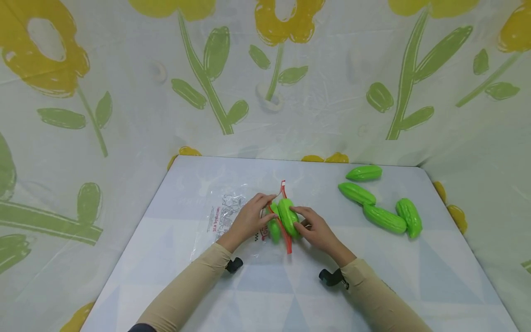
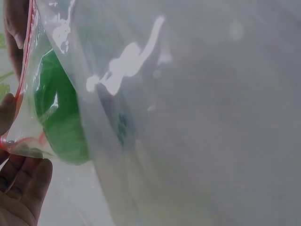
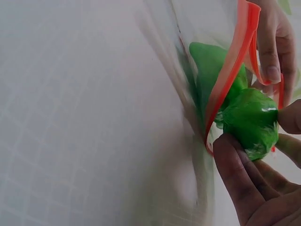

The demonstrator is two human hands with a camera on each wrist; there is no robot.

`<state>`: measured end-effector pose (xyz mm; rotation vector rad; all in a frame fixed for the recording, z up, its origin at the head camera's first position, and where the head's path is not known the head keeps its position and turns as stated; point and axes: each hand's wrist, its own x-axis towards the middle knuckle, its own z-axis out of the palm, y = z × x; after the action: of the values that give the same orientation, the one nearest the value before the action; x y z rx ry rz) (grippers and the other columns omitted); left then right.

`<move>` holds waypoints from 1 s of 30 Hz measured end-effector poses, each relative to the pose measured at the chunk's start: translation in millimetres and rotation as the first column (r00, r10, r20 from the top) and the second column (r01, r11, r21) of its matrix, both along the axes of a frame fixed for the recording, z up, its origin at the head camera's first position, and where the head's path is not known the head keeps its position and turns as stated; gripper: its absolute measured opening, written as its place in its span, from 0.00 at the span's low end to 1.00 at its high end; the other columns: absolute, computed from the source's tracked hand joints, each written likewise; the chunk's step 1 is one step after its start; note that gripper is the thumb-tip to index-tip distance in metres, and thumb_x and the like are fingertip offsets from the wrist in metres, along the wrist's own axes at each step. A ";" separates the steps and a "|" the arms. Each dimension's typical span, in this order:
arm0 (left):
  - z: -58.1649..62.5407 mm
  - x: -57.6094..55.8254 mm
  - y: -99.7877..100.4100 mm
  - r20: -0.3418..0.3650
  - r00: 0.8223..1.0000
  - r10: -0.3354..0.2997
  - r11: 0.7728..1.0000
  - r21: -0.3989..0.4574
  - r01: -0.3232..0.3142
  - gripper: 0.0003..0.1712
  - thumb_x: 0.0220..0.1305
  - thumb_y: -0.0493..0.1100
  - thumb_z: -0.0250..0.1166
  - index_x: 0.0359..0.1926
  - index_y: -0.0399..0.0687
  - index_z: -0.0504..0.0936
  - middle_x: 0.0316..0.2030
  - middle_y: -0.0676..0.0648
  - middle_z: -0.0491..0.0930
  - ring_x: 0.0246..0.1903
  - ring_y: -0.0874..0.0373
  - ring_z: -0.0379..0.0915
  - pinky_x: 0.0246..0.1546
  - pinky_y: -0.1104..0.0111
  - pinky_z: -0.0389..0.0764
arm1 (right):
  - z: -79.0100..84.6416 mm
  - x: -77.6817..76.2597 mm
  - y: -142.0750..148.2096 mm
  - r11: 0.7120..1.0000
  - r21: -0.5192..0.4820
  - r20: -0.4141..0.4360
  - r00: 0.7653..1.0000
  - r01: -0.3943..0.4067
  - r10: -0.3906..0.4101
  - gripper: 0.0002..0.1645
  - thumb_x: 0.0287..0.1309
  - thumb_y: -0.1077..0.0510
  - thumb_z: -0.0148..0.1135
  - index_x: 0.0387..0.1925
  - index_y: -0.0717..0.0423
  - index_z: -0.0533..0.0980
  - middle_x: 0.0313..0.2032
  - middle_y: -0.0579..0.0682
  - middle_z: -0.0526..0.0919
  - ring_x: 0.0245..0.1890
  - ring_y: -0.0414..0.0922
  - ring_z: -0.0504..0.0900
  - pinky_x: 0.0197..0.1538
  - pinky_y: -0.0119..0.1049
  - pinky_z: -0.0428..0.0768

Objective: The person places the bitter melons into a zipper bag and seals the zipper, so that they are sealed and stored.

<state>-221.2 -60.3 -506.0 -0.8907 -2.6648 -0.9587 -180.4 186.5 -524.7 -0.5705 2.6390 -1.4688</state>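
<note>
In the head view the right hand (image 1: pixel 318 228) grips a green vegetable (image 1: pixel 287 216) at its left side, its long axis along the red rim (image 1: pixel 289 247) of the bag (image 1: pixel 227 216); in the left wrist view the left hand (image 2: pixel 27 188) pinches this rim; in the right wrist view the rim passes just beside the grip.

A bag (image 1: pixel 226 214) lies on the table (image 1: pixel 282 304), one gourd (image 1: pixel 274 231) inside, a second gourd (image 1: pixel 287 213) at its right-side opening between left hand (image 1: pixel 252 214) and right hand (image 1: pixel 317 229); four more gourds (image 1: pixel 385 218) sit far right.
</note>
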 end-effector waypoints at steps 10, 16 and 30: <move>-1.5 -1.0 0.6 -0.014 1.000 -0.011 1.000 0.008 0.011 0.34 0.64 0.49 0.72 0.68 0.45 0.75 0.50 0.50 0.77 0.40 0.60 0.70 0.41 0.66 0.79 | -0.7 -1.7 -1.8 1.000 -0.003 0.038 0.999 0.013 -0.013 0.30 0.70 0.56 0.64 0.71 0.50 0.70 0.65 0.58 0.72 0.34 0.41 0.81 0.34 0.34 0.83; 0.3 -1.0 0.5 -0.009 1.000 -0.023 1.000 0.019 0.023 0.34 0.64 0.49 0.72 0.68 0.44 0.75 0.49 0.50 0.77 0.41 0.59 0.72 0.42 0.66 0.81 | -1.4 -3.2 -1.5 1.000 -0.001 0.045 0.999 0.010 -0.010 0.30 0.70 0.55 0.64 0.71 0.50 0.70 0.65 0.57 0.72 0.34 0.40 0.82 0.35 0.34 0.83; 3.3 0.4 0.2 -0.015 1.000 -0.018 0.999 0.026 0.019 0.34 0.63 0.49 0.73 0.67 0.45 0.76 0.50 0.50 0.77 0.43 0.59 0.75 0.46 0.66 0.83 | 1.0 -4.4 -3.4 1.000 -0.001 0.066 0.998 0.003 -0.003 0.30 0.71 0.55 0.64 0.71 0.50 0.70 0.66 0.57 0.72 0.35 0.42 0.83 0.36 0.35 0.83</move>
<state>-220.8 -60.1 -502.7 -0.9151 -2.6298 -0.9849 -184.8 183.1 -523.8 -0.5087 2.5902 -1.4640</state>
